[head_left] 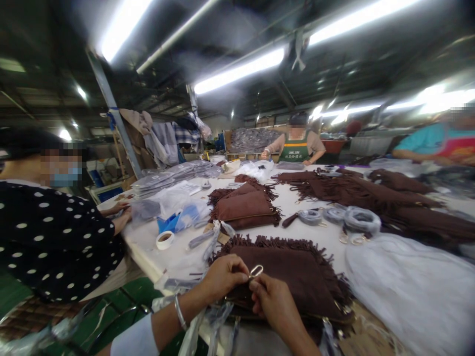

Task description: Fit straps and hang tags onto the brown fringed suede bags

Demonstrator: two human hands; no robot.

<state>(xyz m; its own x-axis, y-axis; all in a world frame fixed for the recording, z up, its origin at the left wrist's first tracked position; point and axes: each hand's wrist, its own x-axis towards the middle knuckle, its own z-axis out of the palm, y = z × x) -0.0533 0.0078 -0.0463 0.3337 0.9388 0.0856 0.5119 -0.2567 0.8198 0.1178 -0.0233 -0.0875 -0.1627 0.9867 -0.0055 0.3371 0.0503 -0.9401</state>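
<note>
My left hand (227, 278), with a silver bangle at the wrist, pinches a small gold metal clasp (256, 270) from the left. From the right, my right hand (272, 298) pinches the same clasp at its lower end. Both hands are over the front edge of a dark brown fringed bag (297, 272) lying on the table. What hangs below the clasp is hidden by my fingers. Behind this bag lies a reddish-brown fringed bag (243, 206) with a zip along its front.
White table (144, 254) holds a tape roll (165, 240), wrapped straps (361, 221), white plastic (411, 291), brown fringed pieces (356, 195) and flat plastic-wrapped packs (166, 180). People work at the left, far side and right.
</note>
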